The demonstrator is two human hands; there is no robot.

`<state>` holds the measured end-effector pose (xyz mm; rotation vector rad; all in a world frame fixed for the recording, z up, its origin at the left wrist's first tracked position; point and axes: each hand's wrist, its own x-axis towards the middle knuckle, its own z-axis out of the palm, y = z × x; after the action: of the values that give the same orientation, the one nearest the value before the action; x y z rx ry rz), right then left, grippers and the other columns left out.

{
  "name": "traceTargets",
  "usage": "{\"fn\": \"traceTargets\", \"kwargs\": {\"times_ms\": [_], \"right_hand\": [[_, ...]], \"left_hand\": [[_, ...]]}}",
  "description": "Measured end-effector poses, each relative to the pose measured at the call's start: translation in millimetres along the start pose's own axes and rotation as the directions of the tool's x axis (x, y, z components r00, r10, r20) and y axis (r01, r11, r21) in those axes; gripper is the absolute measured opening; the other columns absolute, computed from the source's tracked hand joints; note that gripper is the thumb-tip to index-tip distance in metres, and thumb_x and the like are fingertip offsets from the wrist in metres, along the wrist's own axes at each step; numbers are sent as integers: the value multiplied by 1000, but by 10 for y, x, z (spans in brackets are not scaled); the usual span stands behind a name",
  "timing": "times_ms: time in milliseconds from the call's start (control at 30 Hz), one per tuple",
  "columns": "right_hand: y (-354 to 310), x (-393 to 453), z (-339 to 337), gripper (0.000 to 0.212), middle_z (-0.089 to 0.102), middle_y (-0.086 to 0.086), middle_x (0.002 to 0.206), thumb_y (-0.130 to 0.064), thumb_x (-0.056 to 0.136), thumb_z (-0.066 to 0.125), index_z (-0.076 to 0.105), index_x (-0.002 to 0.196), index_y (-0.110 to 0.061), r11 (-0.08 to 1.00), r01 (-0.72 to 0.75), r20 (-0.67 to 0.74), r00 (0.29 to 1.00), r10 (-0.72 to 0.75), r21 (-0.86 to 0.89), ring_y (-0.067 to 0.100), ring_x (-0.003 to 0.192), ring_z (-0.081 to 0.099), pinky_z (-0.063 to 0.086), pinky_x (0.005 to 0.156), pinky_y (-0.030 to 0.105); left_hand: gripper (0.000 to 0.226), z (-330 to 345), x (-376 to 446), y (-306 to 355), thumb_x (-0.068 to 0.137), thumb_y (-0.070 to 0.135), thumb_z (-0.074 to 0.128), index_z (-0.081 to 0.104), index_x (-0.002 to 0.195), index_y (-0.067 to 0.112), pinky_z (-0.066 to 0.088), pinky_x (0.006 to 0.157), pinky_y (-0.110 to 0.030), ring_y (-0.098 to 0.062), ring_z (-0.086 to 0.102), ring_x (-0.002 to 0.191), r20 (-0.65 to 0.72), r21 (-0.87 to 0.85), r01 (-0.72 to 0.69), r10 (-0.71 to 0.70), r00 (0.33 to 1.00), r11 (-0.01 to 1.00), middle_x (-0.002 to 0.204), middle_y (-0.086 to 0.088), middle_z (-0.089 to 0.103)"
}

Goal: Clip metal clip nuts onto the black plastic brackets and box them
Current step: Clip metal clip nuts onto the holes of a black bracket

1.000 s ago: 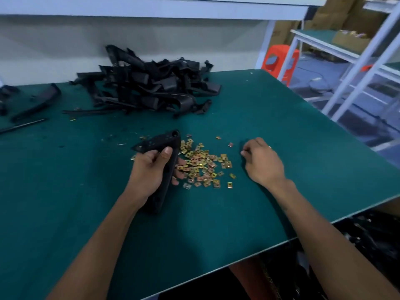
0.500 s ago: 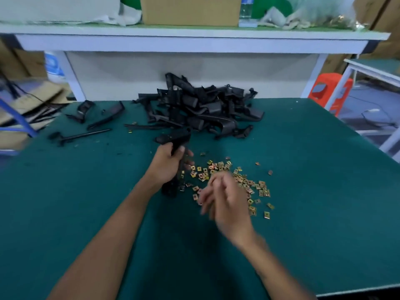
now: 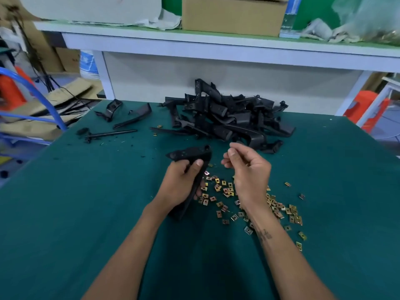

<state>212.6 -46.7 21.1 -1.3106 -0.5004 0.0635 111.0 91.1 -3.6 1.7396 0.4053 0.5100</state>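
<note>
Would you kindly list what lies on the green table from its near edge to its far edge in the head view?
Scattered clip nuts → left hand gripping a black bracket → right hand raised beside it → pile of black brackets → cardboard box on the shelf beyond the table.

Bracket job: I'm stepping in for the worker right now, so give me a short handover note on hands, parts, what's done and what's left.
Left hand grips one bracket, held over the table.
Right hand is raised beside the bracket's top end, fingers curled; whether it pinches a clip nut cannot be seen.
Loose clip nuts lie scattered under and right of the hands.
Bracket pile sits at the far edge.
Done: no clip visible on the held bracket.
Left: clip this one, work through the pile, box them. A cardboard box is on the shelf.
</note>
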Motion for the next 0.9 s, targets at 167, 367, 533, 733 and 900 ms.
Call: {"fn": "traceTargets", "kwargs": {"times_ms": [167,367,533,733,900], "right_hand": [[46,100,-59,11,79,7,92,-13,92,76,72,98,-21,998,43,26,999,-44,47,23,88,76,59,79,26],[58,2,-154,22,78,6,90,-5,93,71,75,90,-27,999,7,127,992,-12,35,20,89,75,56,81,22],[48,-49,-160,30,78,2,88,0,93,70,75,87,-29,993,-28,27,999,25,111,19,91,75,56,82,24],[106,-33,-238,25,77,8,85,4,91,70,77,85,-19,939,-205,37,979,203,277,25,92,75,58,81,39],[150,8,-224,20,77,10,86,5,89,72,77,83,-14,927,-238,58,971,232,288,30,93,75,56,87,47]], "left_hand": [[29,59,12,-31,103,37,58,63,83,18,51,39,-32,-29,66,45,180,214,-89,50,982,973,60,-9,68],[38,68,178,216,101,54,50,67,124,29,56,78,-43,-22,68,80,326,698,-306,94,941,647,85,2,67],[54,197,164,218,95,74,35,64,116,34,50,70,-41,-32,66,87,122,853,-155,99,988,497,90,-3,69],[71,347,56,-47,91,78,20,65,101,24,39,52,-33,-36,65,62,25,946,-147,387,922,290,71,-8,68],[73,300,98,-91,89,82,27,68,107,24,37,50,-30,-35,66,60,10,941,-159,445,896,299,72,-5,71]]}}
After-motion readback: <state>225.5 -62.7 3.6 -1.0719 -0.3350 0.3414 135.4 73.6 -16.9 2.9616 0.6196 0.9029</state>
